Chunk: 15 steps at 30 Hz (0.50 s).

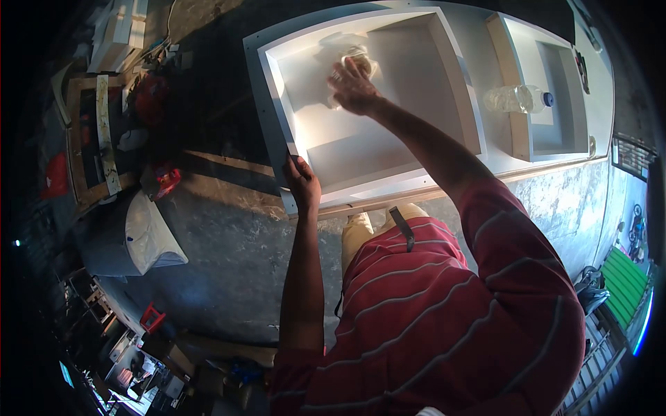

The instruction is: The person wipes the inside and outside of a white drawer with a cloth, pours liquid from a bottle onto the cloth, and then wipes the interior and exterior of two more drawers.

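A white open-topped, box-like cabinet section (388, 177) lies in front of me, its inside facing up. My right hand (355, 87) reaches into it with fingers closed on a pale, crumpled cloth (359, 62), which is pressed against the inner panel near the far side. My left hand (303, 186) grips the near left edge of the white frame, thumb on top and the other fingers partly hidden. A clear plastic bottle (522, 99) with a blue cap lies on its side across the edge of a second, smaller white compartment (524, 132).
Concrete floor (236, 270) lies below and to the left. A wooden frame (87, 139) and stacked white boards (121, 35) are at far left, above a white-grey sheet-covered object (149, 236). A red stool (152, 317) stands lower left. A green panel (624, 284) is at far right.
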Available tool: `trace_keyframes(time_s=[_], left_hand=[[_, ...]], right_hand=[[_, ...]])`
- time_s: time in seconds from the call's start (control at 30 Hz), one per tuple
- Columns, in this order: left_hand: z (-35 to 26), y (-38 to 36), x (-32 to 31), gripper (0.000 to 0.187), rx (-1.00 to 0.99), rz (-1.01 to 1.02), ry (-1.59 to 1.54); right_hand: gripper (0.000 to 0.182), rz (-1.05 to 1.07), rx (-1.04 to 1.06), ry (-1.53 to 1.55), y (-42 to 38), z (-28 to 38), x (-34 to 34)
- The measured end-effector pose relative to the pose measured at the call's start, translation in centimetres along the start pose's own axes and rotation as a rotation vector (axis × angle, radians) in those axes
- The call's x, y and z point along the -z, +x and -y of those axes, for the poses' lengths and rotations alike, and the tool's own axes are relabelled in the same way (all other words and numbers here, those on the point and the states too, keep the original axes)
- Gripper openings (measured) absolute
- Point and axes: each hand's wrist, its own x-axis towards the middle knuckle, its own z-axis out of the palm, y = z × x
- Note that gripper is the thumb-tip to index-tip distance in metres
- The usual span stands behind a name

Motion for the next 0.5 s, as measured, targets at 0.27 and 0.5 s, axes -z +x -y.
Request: trace_keyframes(time_s=[0.27, 0.5], left_hand=[[-0.1, 0.1, 0.0, 0.046, -0.004, -0.016, -0.008], [-0.2, -0.1, 0.2, 0.047, 0.009, 0.003, -0.010]], right_hand=[[0.045, 0.275, 0.874, 0.183, -8.2, 0.0, -1.8], [0.050, -0.126, 0.033, 0.178, -2.6, -10.5, -1.1]])
